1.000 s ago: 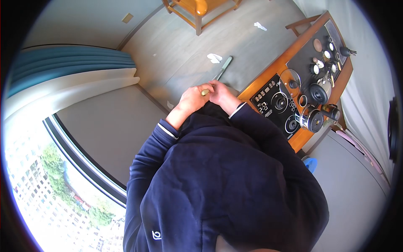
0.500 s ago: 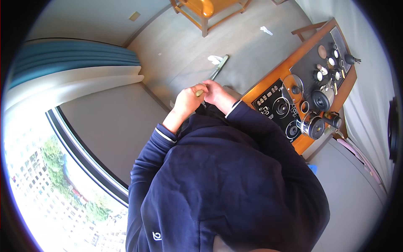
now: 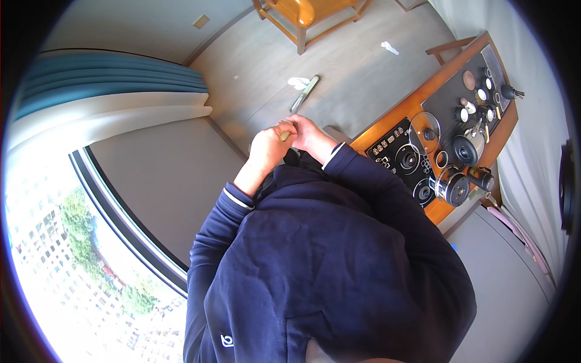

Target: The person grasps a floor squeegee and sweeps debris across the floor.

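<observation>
My two hands are together in front of my dark blue, long-sleeved top (image 3: 345,242), closed on the pale yellow-green, stick-like handle (image 3: 285,137) of a floor tool. My left hand (image 3: 267,147) is folded around it, and the rounded end of the handle is showing near my thumb. My right hand (image 3: 310,135) is curled tightly on the same handle, touching the left one, although I cannot see all its fingertips. From my hands the tool goes away to its narrow, straight, grey-green head (image 3: 307,90), which lies slanting on the smooth grey floor (image 3: 260,66). A crumpled white scrap (image 3: 296,81) is just beside this head; whether they touch, I cannot tell. A smaller white scrap (image 3: 389,48) lies well apart, between an orange-brown wooden chair (image 3: 305,13) and a long brown wooden table (image 3: 400,107) at my right. On this table I see a round transparent glass lid (image 3: 429,134) with a dark knob.
</observation>
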{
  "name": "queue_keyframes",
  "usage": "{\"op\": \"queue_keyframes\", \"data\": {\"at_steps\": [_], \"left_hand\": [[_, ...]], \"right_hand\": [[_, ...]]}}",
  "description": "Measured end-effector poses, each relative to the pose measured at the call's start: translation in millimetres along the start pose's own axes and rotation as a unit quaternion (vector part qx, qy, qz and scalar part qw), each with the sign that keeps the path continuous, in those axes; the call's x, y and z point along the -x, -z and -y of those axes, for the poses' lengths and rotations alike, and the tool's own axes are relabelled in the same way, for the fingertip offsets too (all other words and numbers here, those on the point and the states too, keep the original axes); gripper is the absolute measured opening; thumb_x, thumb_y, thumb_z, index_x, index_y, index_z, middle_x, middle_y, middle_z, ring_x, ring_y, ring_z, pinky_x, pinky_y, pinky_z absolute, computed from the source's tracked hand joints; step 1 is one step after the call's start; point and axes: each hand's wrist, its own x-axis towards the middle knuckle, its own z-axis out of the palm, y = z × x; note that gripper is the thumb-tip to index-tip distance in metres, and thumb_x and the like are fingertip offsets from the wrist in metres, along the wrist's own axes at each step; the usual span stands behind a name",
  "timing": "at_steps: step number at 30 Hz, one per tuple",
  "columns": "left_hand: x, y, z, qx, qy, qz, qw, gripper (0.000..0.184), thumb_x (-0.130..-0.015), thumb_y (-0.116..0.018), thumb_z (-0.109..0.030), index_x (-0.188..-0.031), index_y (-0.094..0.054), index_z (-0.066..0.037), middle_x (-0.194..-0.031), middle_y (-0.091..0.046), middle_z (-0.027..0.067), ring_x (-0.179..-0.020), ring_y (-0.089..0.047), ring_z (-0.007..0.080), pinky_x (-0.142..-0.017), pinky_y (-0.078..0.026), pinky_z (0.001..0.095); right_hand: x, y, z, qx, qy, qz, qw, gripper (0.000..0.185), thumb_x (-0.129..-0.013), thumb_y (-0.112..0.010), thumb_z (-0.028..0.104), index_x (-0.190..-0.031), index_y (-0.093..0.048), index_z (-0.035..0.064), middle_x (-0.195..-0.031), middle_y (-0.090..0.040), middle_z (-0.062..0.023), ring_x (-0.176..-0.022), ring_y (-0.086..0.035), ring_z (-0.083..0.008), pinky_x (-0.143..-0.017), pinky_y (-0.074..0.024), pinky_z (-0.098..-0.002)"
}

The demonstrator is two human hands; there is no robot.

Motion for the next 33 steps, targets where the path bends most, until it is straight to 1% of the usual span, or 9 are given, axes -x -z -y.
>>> {"op": "queue_keyframes", "data": {"at_steps": [4, 8, 14, 17, 19, 20, 26, 29, 33], "left_hand": [[0.6, -1.5, -5.4, -0.025, -0.027, -0.001, 0.999, 0.014, -0.081, -0.063, -0.025, -0.093, -0.063, -0.018, -0.08, -0.064, 0.0127, -0.076, -0.063, 0.0314, -0.068, -0.049, 0.0355], [3.7, 1.1, -18.3, -0.025, -0.021, -0.004, 0.999, 0.013, -0.081, -0.063, -0.024, -0.093, -0.064, -0.017, -0.08, -0.064, 0.0125, -0.075, -0.063, 0.0311, -0.067, -0.049, 0.0346], [8.5, 8.4, -28.1, 0.055, -0.004, 0.018, 0.998, 0.014, -0.083, -0.062, -0.018, -0.095, -0.065, -0.013, -0.081, -0.066, 0.008, -0.073, -0.064, 0.0195, -0.07, -0.048, 0.0284], [3.3, -0.6, -19.1, 0.122, -0.027, 0.009, 0.992, 0.013, -0.081, -0.062, -0.021, -0.093, -0.064, -0.017, -0.077, -0.065, 0.0099, -0.071, -0.064, 0.0265, -0.067, -0.05, 0.0317], [-1.5, -6.4, -17.9, 0.164, -0.016, 0.039, 0.986, 0.012, -0.084, -0.061, -0.014, -0.095, -0.064, -0.011, -0.084, -0.066, 0.0046, -0.077, -0.06, 0.0152, -0.073, -0.047, 0.0276], [-4.0, -9.6, -17.4, 0.185, -0.01, 0.055, 0.981, 0.012, -0.085, -0.06, -0.011, -0.096, -0.064, -0.008, -0.088, -0.066, 0.002, -0.08, -0.058, 0.0096, -0.076, -0.046, 0.0256], [-27.1, -43.9, -0.3, 0.286, -0.004, 0.142, 0.948, 0.011, -0.086, -0.06, -0.01, -0.096, -0.064, -0.008, -0.089, -0.063, -0.0029, -0.078, -0.053, 0.0086, -0.076, -0.045, 0.0241], [-41.0, -60.1, 6.2, 0.32, 0.001, 0.146, 0.936, 0.011, -0.085, -0.062, -0.014, -0.094, -0.066, -0.012, -0.087, -0.064, 0.0011, -0.082, -0.055, 0.0096, -0.078, -0.044, 0.025], [-59.8, -74.3, 17.5, 0.349, 0.029, 0.221, 0.91, 0.012, -0.086, -0.06, -0.009, -0.097, -0.065, -0.009, -0.097, -0.061, 0.0005, -0.081, -0.055, 0.0093, -0.077, -0.045, 0.024]], "right_hand": [[-0.2, 10.7, 2.0, 0.006, -0.002, 0.053, 0.999, 0.019, -0.084, -0.047, 0.015, -0.09, -0.053, -0.0017, -0.091, -0.06, -0.0144, -0.089, -0.057, -0.027, -0.086, -0.0439, -0.0387], [9.8, 10.7, 3.4, 0.006, 0.015, 0.043, 0.999, 0.018, -0.084, -0.048, 0.016, -0.088, -0.054, -0.0009, -0.09, -0.06, -0.0138, -0.088, -0.058, -0.0266, -0.085, -0.0445, -0.0382], [43.0, -4.8, 8.3, -0.002, 0.034, 0.039, 0.999, 0.014, -0.082, -0.054, 0.013, -0.088, -0.053, 0.0004, -0.088, -0.06, -0.0115, -0.085, -0.059, -0.0242, -0.082, -0.0462, -0.0353], [50.9, -4.9, 12.9, -0.003, 0.052, 0.029, 0.998, 0.013, -0.083, -0.054, 0.012, -0.089, -0.052, 0.0002, -0.085, -0.06, -0.0117, -0.081, -0.059, -0.0236, -0.075, -0.0484, -0.0344], [50.2, 2.8, 17.0, 0.003, 0.071, 0.022, 0.997, 0.016, -0.085, -0.05, 0.013, -0.091, -0.052, -0.0016, -0.084, -0.06, -0.0144, -0.075, -0.06, -0.0243, -0.068, -0.0513, -0.0346], [50.6, 7.1, 19.5, 0.01, 0.078, 0.007, 0.997, 0.016, -0.086, -0.049, 0.013, -0.092, -0.052, -0.002, -0.085, -0.06, -0.0148, -0.075, -0.06, -0.0247, -0.068, -0.0515, -0.0349], [54.5, 21.6, 36.0, 0.016, 0.126, -0.116, 0.985, 0.017, -0.088, -0.047, 0.013, -0.093, -0.05, -0.0026, -0.086, -0.058, -0.0154, -0.075, -0.06, -0.0267, -0.062, -0.0527, -0.0369], [51.1, 32.4, 45.0, -0.014, 0.133, -0.147, 0.98, 0.008, -0.083, -0.056, 0.008, -0.084, -0.05, 0.0045, -0.077, -0.056, -0.0081, -0.07, -0.056, -0.0213, -0.06, -0.0453, -0.0334], [32.8, 51.3, 51.6, 0.006, 0.181, -0.217, 0.959, 0.013, -0.085, -0.052, 0.013, -0.087, -0.05, 0.0004, -0.078, -0.055, -0.013, -0.068, -0.056, -0.0256, -0.054, -0.0503, -0.0358]]}}
